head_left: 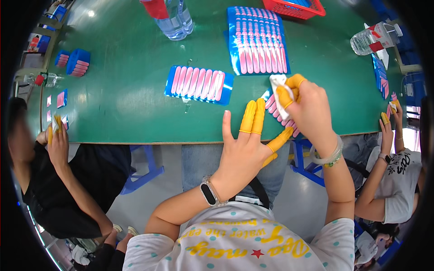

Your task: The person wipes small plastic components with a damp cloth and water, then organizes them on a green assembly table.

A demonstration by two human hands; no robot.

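Observation:
In my right hand (pixel 312 108) a folded white cloth (pixel 280 97) is pinched between fingers in yellow finger cots. The cloth rests over a small blue sheet with pink strips (pixel 272 106), tilted at the table's near edge and partly covered by my hands. My left hand (pixel 246 151) is open, its fingers spread; most wear yellow cots, and the little finger is bare. Its index fingertip is at the sheet's near end, with the thumb just below the table edge. To the left lies another blue sheet with a row of pink strips (pixel 199 84).
A stack of overlapping blue-and-pink sheets (pixel 260 40) lies ahead on the green table (pixel 122 90), before a red basket (pixel 298 8). Water bottles (pixel 174 20) (pixel 373 39) stand or lie farther off. Co-workers sit left (pixel 58 189) and right (pixel 393 180); blue-and-pink rolls (pixel 79 62) stand left.

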